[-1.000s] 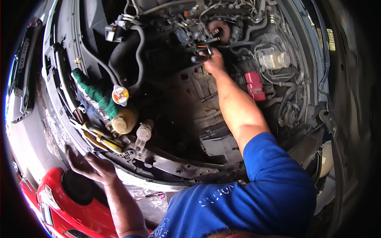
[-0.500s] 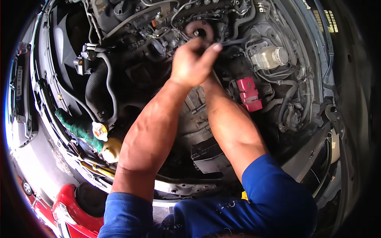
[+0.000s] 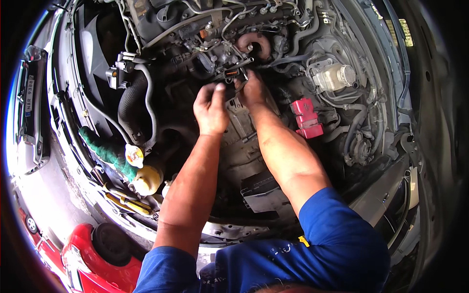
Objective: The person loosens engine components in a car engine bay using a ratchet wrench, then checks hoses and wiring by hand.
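Head view: up-left of the red cover point(image 3: 307, 118), the dark part point(image 3: 231, 73) sits by the right hand point(image 3: 253, 93); the left hand point(image 3: 211, 108) is farther left. Fingers curl on both; their grip I cannot tell.

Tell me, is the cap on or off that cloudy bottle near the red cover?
On. The round cap covers the end of the cloudy bottle, with no open mouth showing. How tight it is, I can't tell.

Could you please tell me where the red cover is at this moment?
In the head view, the red cover sits right of centre, just right of the person's right forearm, below the whitish reservoir.
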